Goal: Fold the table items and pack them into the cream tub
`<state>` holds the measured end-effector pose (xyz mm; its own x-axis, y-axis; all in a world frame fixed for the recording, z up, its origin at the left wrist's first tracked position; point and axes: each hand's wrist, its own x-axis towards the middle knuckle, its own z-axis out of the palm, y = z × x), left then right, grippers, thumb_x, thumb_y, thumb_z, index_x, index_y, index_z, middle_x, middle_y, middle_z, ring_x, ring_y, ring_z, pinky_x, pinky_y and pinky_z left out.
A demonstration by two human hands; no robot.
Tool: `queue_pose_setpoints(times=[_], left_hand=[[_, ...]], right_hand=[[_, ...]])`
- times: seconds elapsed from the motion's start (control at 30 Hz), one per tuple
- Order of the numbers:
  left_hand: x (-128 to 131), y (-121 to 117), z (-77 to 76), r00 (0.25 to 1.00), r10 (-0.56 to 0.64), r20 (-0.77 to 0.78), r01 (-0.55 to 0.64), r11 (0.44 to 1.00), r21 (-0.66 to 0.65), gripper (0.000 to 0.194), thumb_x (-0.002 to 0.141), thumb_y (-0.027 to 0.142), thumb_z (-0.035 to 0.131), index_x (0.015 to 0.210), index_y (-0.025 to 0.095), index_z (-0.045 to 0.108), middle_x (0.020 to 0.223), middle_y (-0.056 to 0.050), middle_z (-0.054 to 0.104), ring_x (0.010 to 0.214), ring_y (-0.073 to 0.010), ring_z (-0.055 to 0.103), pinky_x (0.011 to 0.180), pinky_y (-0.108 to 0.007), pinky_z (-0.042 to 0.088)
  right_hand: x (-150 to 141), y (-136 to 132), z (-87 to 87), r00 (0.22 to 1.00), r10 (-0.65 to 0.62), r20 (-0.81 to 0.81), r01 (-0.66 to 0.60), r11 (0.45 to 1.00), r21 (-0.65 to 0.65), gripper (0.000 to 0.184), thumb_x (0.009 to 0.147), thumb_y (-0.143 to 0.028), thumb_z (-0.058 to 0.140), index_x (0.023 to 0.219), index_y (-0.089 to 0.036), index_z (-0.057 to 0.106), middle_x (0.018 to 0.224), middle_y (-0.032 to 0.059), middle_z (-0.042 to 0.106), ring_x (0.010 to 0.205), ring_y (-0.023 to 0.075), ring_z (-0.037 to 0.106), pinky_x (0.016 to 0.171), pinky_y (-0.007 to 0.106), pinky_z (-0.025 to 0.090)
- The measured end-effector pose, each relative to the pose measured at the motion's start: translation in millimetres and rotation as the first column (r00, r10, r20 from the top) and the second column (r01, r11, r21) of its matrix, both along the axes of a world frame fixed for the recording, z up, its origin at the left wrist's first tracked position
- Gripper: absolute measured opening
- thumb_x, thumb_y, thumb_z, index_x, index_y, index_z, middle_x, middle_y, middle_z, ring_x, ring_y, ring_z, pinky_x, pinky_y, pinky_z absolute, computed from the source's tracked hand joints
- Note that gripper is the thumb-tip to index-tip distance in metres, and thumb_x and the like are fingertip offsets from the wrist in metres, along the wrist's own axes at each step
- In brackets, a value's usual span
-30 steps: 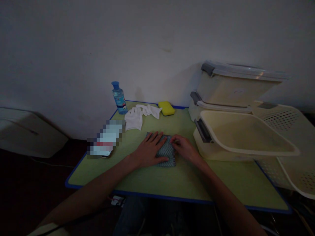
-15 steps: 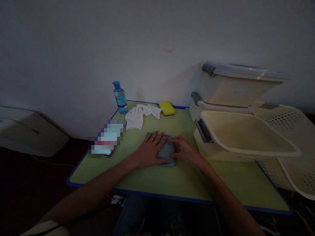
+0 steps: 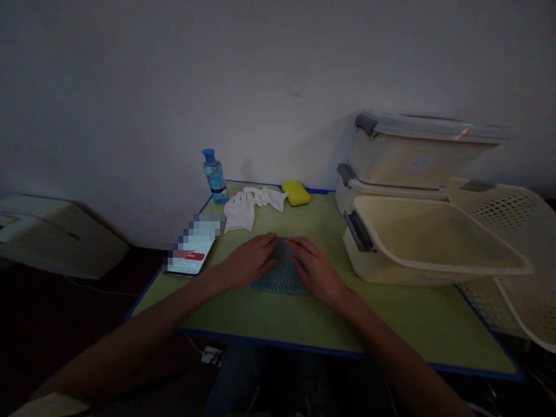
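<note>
A grey-blue patterned cloth point(image 3: 283, 275) lies flat on the table in front of me, partly hidden under both hands. My left hand point(image 3: 249, 262) rests over its left side, fingers stretched toward the far edge and the thumb apart from them. Over the right side lies my right hand point(image 3: 319, 269), its fingers reaching to the same far edge and its thumb set apart on the fabric. The fingertips of the two hands are close together, with a narrow strip of cloth between them.
The green table point(image 3: 243, 315) has a blue rim. A phone point(image 3: 195, 246), white gloves point(image 3: 241, 211), a blue bottle point(image 3: 216, 180) and a yellow sponge-like block point(image 3: 296, 193) lie left and behind. Right are an open cream bin point(image 3: 369, 263), lidded boxes point(image 3: 417, 159) and a perforated basket point(image 3: 521, 231).
My left hand has shifted left off the cloth's middle. My right hand has moved from the right edge onto the cloth. More of the cloth's near part shows, reaching farther left.
</note>
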<state>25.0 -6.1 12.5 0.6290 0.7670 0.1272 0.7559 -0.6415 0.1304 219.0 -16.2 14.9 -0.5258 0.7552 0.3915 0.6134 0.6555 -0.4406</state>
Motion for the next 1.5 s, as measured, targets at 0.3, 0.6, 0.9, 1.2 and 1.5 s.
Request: queue_pose_setpoints(times=[0.3, 0.6, 0.9, 1.2, 1.5], left_hand=[[5.5, -12.9, -26.9, 0.996, 0.065, -0.065, -0.062, 0.997, 0.05, 0.059, 0.089, 0.046, 0.031, 0.139, 0.015, 0.023, 0.146, -0.012, 0.022, 0.136, -0.0243, 0.015, 0.108, -0.047, 0.018], [0.5, -14.9, -24.0, 0.995, 0.069, -0.067, -0.066, 0.997, 0.034, 0.06, 0.087, 0.048, 0.034, 0.138, 0.017, 0.025, 0.147, -0.013, 0.019, 0.136, -0.0265, 0.013, 0.108, -0.048, 0.016], [1.3, -16.1, -24.8, 0.994, 0.067, -0.083, -0.064, 0.997, 0.041, 0.06, 0.088, 0.046, 0.033, 0.138, 0.015, 0.025, 0.147, -0.013, 0.019, 0.136, -0.0282, 0.012, 0.107, -0.05, 0.016], [13.3, -2.4, -20.4, 0.99, 0.07, -0.124, -0.07, 0.998, 0.0, 0.061, 0.088, 0.048, 0.03, 0.138, 0.014, 0.024, 0.148, -0.014, 0.015, 0.136, -0.0304, 0.01, 0.106, -0.052, 0.014], [14.0, 3.8, -26.8, 0.999, 0.044, -0.029, -0.044, 0.999, 0.006, 0.061, 0.086, 0.044, 0.037, 0.138, 0.015, 0.024, 0.148, -0.014, 0.017, 0.137, -0.0287, 0.009, 0.106, -0.053, 0.013]], right_hand=[[-3.9, -5.2, -26.6, 0.924, -0.018, 0.383, 0.019, 1.0, 0.002, 0.067, 0.086, -0.049, 0.037, 0.136, -0.005, 0.032, 0.142, 0.0199, 0.03, 0.133, 0.0286, 0.023, 0.108, 0.046, 0.024], [-4.7, -13.1, -15.2, 0.882, -0.109, 0.458, 0.134, 0.991, -0.024, 0.067, 0.084, -0.055, 0.036, 0.138, -0.016, 0.031, 0.144, 0.0184, 0.026, 0.133, 0.0351, 0.021, 0.102, 0.06, 0.019], [-4.6, -13.3, -18.9, 0.864, -0.12, 0.488, 0.147, 0.989, -0.017, 0.067, 0.084, -0.055, 0.034, 0.138, -0.016, 0.029, 0.145, 0.018, 0.024, 0.132, 0.0385, 0.018, 0.1, 0.063, 0.017], [6.6, 1.8, -18.5, 0.838, -0.12, 0.533, 0.163, 0.986, -0.035, 0.068, 0.085, -0.06, 0.028, 0.14, -0.02, 0.025, 0.147, 0.0126, 0.021, 0.133, 0.0374, 0.015, 0.101, 0.061, 0.016], [19.2, 2.6, -15.0, 0.91, -0.022, 0.413, 0.017, 1.0, 0.016, 0.069, 0.081, -0.057, 0.041, 0.134, -0.013, 0.035, 0.142, 0.0156, 0.032, 0.133, 0.0322, 0.019, 0.104, 0.057, 0.017]])
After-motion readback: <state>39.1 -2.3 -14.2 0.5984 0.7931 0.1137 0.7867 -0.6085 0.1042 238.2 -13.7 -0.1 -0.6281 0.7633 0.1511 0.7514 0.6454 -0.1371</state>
